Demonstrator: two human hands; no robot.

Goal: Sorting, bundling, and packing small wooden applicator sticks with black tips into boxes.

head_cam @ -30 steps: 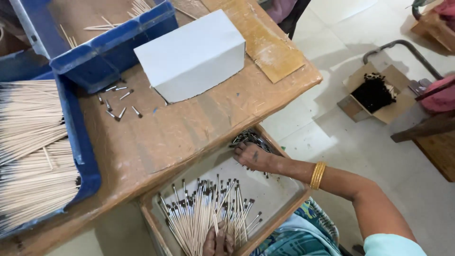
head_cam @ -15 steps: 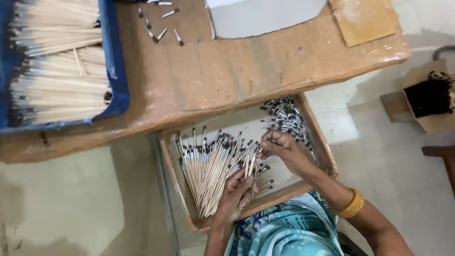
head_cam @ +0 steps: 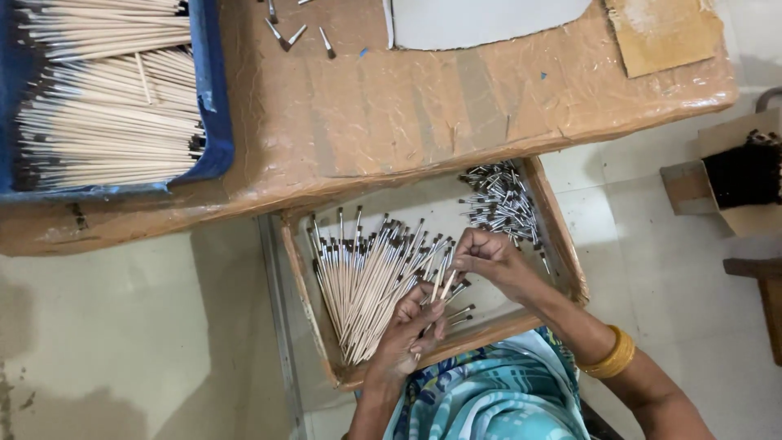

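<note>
I am holding a thin wooden stick (head_cam: 446, 285) with a dark metal-tipped end between both hands, above the shallow wooden tray (head_cam: 314, 322) on my lap side of the worktop (head_cam: 391, 122). The fingers of my right hand (head_cam: 489, 257) are pressing together in a pinch on the upper end of the stick; the fingers of my left hand (head_cam: 411, 326) are curling around its lower part and around a few more sticks, closing on them loosely, probably so that the shaft stays steady while the tip is being handled.

Just to the left of my fingers, a fanned heap of finished sticks (head_cam: 366, 281) is lying in the tray, tips pointing away from me, which keeps the ends aligned and easy to pick. Just beyond my right fingers, a pile of small metal ferrules (head_cam: 501, 204) is resting in the tray's far corner, within short reach.

Farther out, above and left of my hands, a blue crate (head_cam: 213, 122) is sitting on the worktop, holding bare sticks (head_cam: 106, 114) laid flat. A few loose ferrule pieces (head_cam: 285, 34) are lying near a white box (head_cam: 481, 16). To the far right, on the floor, an open cardboard box (head_cam: 737, 183) is holding dark material.
</note>
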